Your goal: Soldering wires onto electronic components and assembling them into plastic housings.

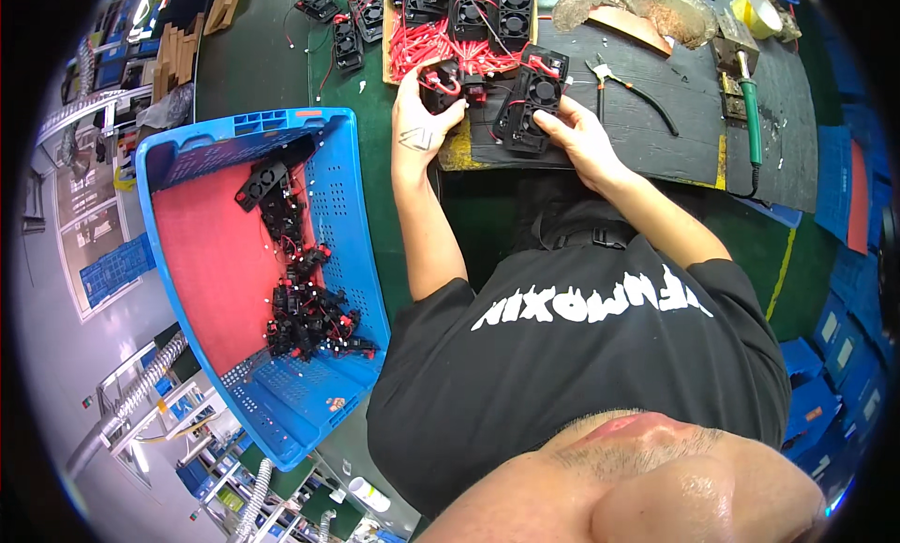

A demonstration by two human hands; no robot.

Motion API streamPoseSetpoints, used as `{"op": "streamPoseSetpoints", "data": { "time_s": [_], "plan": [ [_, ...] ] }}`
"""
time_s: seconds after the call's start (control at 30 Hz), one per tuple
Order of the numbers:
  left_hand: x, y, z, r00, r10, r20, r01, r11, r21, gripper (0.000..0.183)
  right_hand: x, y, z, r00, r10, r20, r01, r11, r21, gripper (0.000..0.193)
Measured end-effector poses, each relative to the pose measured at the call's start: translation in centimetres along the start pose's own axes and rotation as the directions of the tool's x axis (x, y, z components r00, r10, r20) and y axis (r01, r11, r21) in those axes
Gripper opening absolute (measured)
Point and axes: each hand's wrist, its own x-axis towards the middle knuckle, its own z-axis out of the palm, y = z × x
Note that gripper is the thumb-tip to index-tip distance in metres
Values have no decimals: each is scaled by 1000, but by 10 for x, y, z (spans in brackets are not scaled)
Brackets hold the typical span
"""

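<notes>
At the near edge of the bench, my left hand (424, 121) is closed on a small black part with red wires (441, 85); its exact kind is partly hidden by my fingers. My right hand (583, 142) grips a black twin-fan unit (532, 102) from its right side, thumb on the front. Red wire and a red connector show at that unit's top. Between the hands hangs a small black and red piece (476, 93). Just beyond lies a heap of red wires (427, 48) in a shallow tray (386, 69), with more black fan units (487, 8) over it.
Orange-handled pliers (637, 93) lie right of my right hand. Farther right a green-handled soldering iron (750, 116) sits in its holder. A blue crate (370, 262) with black parts stands at my left. Loose fans (347, 46) and a yellow-white tape roll (756, 14) lie farther back.
</notes>
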Motion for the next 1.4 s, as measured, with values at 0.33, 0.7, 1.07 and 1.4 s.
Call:
{"op": "streamPoseSetpoints", "data": {
  "time_s": [0.33,0.7,1.07,1.4],
  "plan": [
    [-15,14,3,990,136,24,-138,984,115,51,-25,-3,-16,986,-126,112,140,982,-126,52],
    [-46,72,-3,925,337,-178,-355,932,-77,47,-74,-36,-41,895,-406,184,433,889,-147,57],
    [-57,112,68,985,169,24,-61,477,-877,54,-124,-56,-72,603,-790,-112,729,603,-325,67],
    [-62,159,169,569,274,775,820,-113,-562,49,-216,-73,-122,592,-806,6,758,554,-344,79]
  ]
}}
